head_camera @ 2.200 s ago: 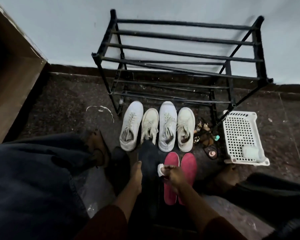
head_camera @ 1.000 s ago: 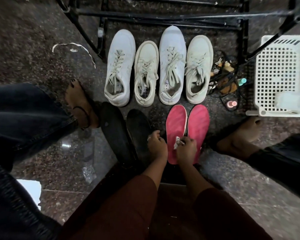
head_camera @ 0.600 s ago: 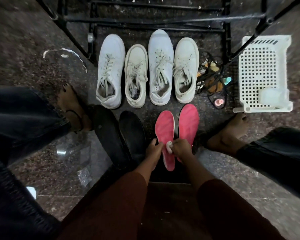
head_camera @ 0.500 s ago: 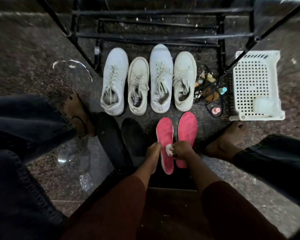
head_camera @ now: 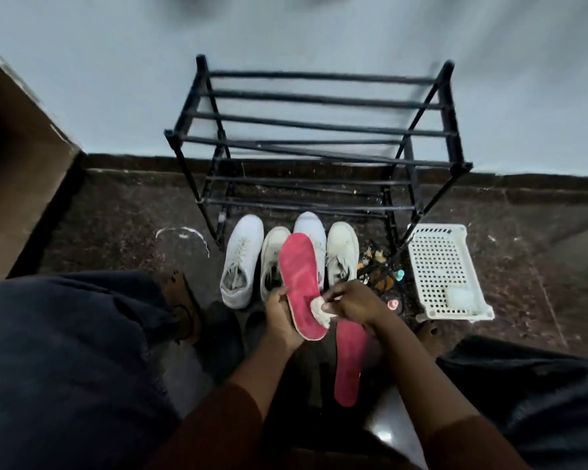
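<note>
My left hand (head_camera: 280,320) grips a red insole (head_camera: 299,276) by its heel end and holds it raised, toe pointing away from me. My right hand (head_camera: 352,305) pinches a small white cloth (head_camera: 319,308) against the insole's lower right edge. A second red insole (head_camera: 348,361) lies on the dark floor under my right forearm. Two black insoles (head_camera: 224,330) lie on the floor to the left, partly hidden by my left hand and arm.
Several white sneakers (head_camera: 240,259) stand in a row before a black metal shoe rack (head_camera: 313,144) against the wall. A white perforated basket (head_camera: 445,269) sits at the right, dark sandals (head_camera: 375,269) beside it. My knees and bare feet flank the insoles. A brown panel (head_camera: 17,171) stands left.
My left hand has lifted one red insole off the floor while the right hand keeps the cloth on it. The view has tilted up, showing the whole rack and wall.
</note>
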Motion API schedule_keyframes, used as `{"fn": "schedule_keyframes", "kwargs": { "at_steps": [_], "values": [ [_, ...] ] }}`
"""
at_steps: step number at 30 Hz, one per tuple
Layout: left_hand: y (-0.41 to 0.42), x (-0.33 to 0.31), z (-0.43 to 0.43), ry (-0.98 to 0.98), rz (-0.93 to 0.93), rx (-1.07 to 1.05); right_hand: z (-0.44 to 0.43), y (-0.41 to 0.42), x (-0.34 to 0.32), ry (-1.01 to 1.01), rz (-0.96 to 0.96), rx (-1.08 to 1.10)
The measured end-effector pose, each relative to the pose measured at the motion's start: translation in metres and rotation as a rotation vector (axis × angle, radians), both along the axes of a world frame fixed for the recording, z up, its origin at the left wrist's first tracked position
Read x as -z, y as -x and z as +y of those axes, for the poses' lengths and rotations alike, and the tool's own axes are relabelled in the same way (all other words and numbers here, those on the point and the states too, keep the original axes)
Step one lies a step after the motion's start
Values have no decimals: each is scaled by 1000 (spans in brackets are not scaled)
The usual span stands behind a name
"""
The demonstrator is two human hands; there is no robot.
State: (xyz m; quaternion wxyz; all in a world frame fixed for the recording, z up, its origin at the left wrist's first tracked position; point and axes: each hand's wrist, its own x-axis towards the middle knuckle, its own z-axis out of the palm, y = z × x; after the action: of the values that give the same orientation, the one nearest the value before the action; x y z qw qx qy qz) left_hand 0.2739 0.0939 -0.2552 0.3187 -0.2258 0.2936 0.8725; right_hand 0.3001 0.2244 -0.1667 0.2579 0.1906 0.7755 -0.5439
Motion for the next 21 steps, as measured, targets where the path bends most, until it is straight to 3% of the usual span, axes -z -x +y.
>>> {"fn": "schedule_keyframes", "kwargs": {
  "at_steps": [2,4,6,10,14,21],
  "values": [
    [2,-39,-4,90,-63,-56,2,2,-30,15,162,90],
    [6,-87,-6,-115,56,-31,1,5,-61,24,352,174],
    [17,-114,-6,-164,139,-74,-3,10,-96,14,520,140],
    [28,-163,-1,-308,249,-17,-21,27,-148,-388,930,-80],
    [45,-198,11,-303,266,66,-45,38,-156,-658,998,-150],
    [60,-226,7,-362,263,24,-38,9,-174,-615,1105,-364]
  ]
}}
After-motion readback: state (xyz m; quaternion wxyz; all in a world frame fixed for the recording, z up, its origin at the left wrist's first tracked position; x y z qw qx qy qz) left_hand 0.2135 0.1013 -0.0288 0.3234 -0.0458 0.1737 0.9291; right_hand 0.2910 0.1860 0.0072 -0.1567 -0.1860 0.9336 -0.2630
